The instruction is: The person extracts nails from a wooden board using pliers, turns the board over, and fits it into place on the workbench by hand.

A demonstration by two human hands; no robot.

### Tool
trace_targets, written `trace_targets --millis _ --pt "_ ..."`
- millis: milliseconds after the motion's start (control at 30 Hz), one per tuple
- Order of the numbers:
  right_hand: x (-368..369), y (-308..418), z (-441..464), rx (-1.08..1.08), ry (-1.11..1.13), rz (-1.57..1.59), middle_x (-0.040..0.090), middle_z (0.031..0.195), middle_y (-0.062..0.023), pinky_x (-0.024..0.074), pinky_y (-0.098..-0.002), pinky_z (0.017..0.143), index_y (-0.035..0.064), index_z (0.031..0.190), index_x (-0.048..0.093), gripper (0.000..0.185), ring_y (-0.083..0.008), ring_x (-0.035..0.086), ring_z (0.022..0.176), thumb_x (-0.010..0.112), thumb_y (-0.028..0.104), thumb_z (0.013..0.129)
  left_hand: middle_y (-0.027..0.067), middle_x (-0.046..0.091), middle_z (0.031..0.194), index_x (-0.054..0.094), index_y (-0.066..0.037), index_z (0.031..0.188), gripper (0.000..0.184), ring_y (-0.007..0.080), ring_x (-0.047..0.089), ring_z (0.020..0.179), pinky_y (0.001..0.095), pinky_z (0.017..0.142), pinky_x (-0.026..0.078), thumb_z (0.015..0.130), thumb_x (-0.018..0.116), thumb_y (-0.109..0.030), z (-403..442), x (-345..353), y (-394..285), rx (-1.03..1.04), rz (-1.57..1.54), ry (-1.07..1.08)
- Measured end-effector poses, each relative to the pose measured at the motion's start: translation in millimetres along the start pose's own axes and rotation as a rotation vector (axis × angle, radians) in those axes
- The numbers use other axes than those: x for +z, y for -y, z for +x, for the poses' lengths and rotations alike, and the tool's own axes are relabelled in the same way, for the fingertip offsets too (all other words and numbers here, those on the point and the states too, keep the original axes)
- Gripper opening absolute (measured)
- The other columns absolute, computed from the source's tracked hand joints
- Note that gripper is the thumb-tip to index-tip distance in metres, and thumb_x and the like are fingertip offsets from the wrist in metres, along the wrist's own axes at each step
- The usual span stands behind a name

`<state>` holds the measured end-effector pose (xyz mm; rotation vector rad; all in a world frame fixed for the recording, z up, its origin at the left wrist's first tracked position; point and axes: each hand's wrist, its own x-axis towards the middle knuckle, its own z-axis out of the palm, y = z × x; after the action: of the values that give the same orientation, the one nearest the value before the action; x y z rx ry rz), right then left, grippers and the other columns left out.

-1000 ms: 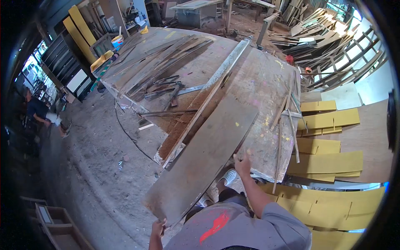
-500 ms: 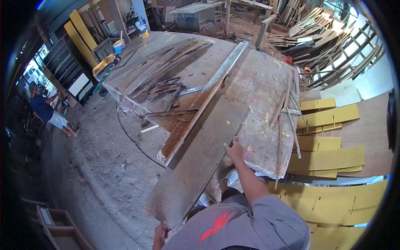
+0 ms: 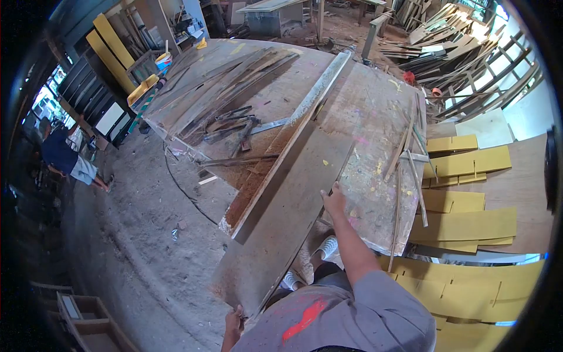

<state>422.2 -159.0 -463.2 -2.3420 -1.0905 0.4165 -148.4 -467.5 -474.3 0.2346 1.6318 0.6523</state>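
Observation:
A long, wide wooden board (image 3: 275, 220) lies slantwise, its far part on the worktable (image 3: 375, 88) and its near end out past the table's edge. Along its left side runs a long straight wooden fence (image 3: 275, 173). My right hand (image 3: 335, 201) is closed on the board's right edge, about midway, thumb on top. At the near end, my left hand (image 3: 234, 320) grips the corner; some of its fingers are hidden beneath. Sawdust (image 3: 249, 193) is heaped on the table beyond the fence.
Thin wood strips (image 3: 234, 88) and dark offcuts (image 3: 237, 126) lie on the table's left; loose sticks (image 3: 407, 155) on its right. Yellow boards (image 3: 463, 226) stand at right. A cable (image 3: 187, 196) crosses the floor. Another person (image 3: 64, 155) stands far left.
The view has shifted slightly. Both hands keep their hold on the board, which shows little movement against the fence. The person at far left has lowered an arm.

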Motion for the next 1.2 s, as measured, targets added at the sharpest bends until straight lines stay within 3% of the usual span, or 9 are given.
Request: trace_targets --millis 300,400,500,600,800,900,967,1100,1200 --pt "-17 -1 62 0.05 0.028 0.01 0.069 0.124 -0.0298 0.0519 -0.046 0.103 -0.0062 0.153 0.043 0.088 -0.0422 0.068 0.117 0.076 0.044 0.089 0.0082 0.071 0.094 0.069 0.003 0.109 0.041 0.0218 0.071 0.078 0.0373 0.072 0.06 0.094 0.081 -0.033 20 54 -19 0.011 0.014 0.055" --pt "-16 -7 77 0.036 0.005 0.008 0.071 0.12 -0.0296 0.053 -0.0463 0.101 -0.006 0.152 0.045 0.087 -0.0427 0.069 0.114 0.076 0.044 0.088 0.0062 0.068 0.084 0.07 0.0 0.103 0.042 0.0189 0.066 0.064 0.0346 0.056 0.054 0.093 0.081 -0.039 24 69 -19 0.051 -0.051 0.097" --pt "-12 -17 96 -0.014 -0.031 -0.007 0.071 0.119 -0.029 0.0534 -0.0467 0.1 -0.0056 0.151 0.047 0.086 -0.0431 0.069 0.112 0.077 0.044 0.087 0.004 0.065 0.073 0.07 -0.002 0.098 0.044 0.0167 0.057 0.048 0.0337 0.042 0.042 0.091 0.082 -0.044 33 77 -23 0.031 0.119 0.034" --pt "-16 -17 114 0.001 -0.03 -0.008 0.071 0.122 -0.0278 0.0534 -0.0467 0.1 -0.0048 0.15 0.048 0.085 -0.0427 0.069 0.113 0.077 0.044 0.087 0.0024 0.06 0.065 0.07 -0.005 0.093 0.043 0.0154 0.048 0.04 0.0342 0.035 0.031 0.09 0.083 -0.046 59 87 -13 0.037 0.159 0.02" --pt "-20 -19 152 0.07 -0.039 -0.006 0.071 0.125 -0.026 0.0535 -0.0469 0.1 -0.0038 0.149 0.05 0.082 -0.0414 0.069 0.115 0.077 0.043 0.087 0.0009 0.058 0.064 0.068 -0.007 0.088 0.038 0.0145 0.049 0.044 0.0332 0.04 0.034 0.091 0.083 -0.043 30 157 -49 0.121 0.012 -0.002" --pt "-27 -10 159 0.092 -0.023 0.007 0.071 0.124 -0.0261 0.0533 -0.0473 0.101 -0.0031 0.149 0.05 0.081 -0.0412 0.069 0.115 0.078 0.041 0.087 0.002 0.062 0.072 0.069 -0.005 0.09 0.034 0.0149 0.056 0.053 0.0326 0.047 0.042 0.094 0.081 -0.036 -3 176 -92 -0.036 0.221 0.003" --pt "-39 -1 151 0.07 -0.005 0.06 0.069 0.126 -0.0271 0.0525 -0.047 0.103 -0.001 0.149 0.05 0.08 -0.0412 0.067 0.118 0.079 0.04 0.087 0.0035 0.064 0.077 0.069 -0.003 0.092 0.035 0.0147 0.058 0.059 0.0324 0.05 0.044 0.094 0.081 -0.035 20 178 -71 0.006 0.114 -0.018" --pt "-23 -3 129 0.002 -0.089 -0.018 0.058 0.144 -0.0269 0.0405 -0.05 0.116 0.0061 0.151 0.052 0.076 -0.0402 0.054 0.136 0.079 0.036 0.087 0.0069 0.067 0.083 0.07 0.0 0.095 0.036 0.0141 0.06 0.062 0.0328 0.053 0.047 0.094 0.082 -0.034 65 191 -43 0.054 -0.115 0.08" --pt "-34 20 85 -0.051 -0.04 -0.071 0.047 0.155 -0.0278 0.0294 -0.0538 0.123 0.0096 0.152 0.052 0.075 -0.0415 0.041 0.146 0.079 0.036 0.087 0.0079 0.067 0.083 0.069 0.002 0.096 0.036 0.0155 0.06 0.062 0.0332 0.053 0.047 0.094 0.081 -0.032 58 218 -56 0.052 -0.059 -0.031"
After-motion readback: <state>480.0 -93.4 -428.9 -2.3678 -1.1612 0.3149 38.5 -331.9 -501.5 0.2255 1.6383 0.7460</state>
